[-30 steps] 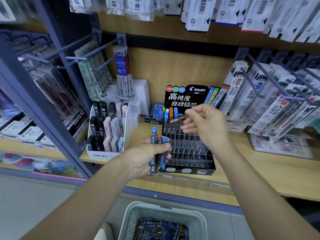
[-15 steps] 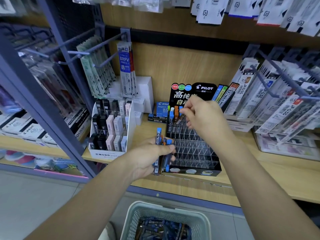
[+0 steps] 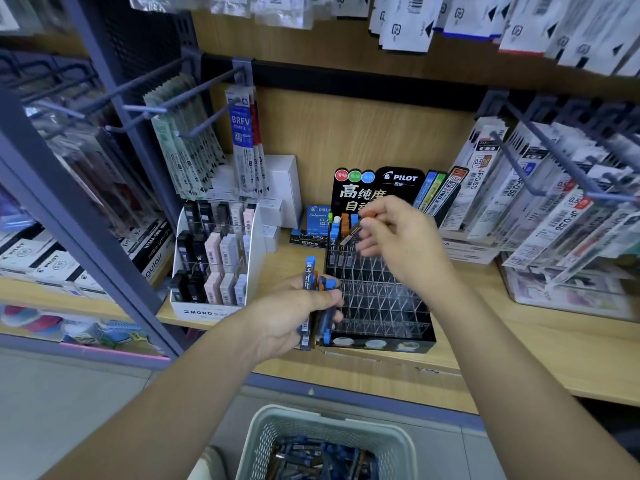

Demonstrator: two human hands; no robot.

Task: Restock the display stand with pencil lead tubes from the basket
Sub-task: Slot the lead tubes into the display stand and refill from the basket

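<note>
A black Pilot display stand point(image 3: 377, 306) with clear grid slots sits on the wooden shelf. A few tubes with blue and orange caps point(image 3: 341, 226) stand in its back left row. My right hand point(image 3: 401, 240) pinches an orange-capped lead tube point(image 3: 358, 226), tilted, over that back row. My left hand point(image 3: 294, 313) grips a bunch of lead tubes point(image 3: 317, 299) with blue and orange caps, just left of the stand's front. A pale green basket point(image 3: 263, 431) below holds several more tubes point(image 3: 322, 459).
A white Mono eraser box point(image 3: 211, 308) stands left of the stand. Refill packs hang on grey hooks point(image 3: 207, 123) at left and on hooks point(image 3: 540, 157) at right. A clear bin point(image 3: 568, 292) sits at the far right. Small blue lead boxes point(image 3: 317, 220) lie behind the stand.
My right hand carried the orange-capped tube from above the stand's middle to its back left row. My left hand stayed with its bunch of tubes.
</note>
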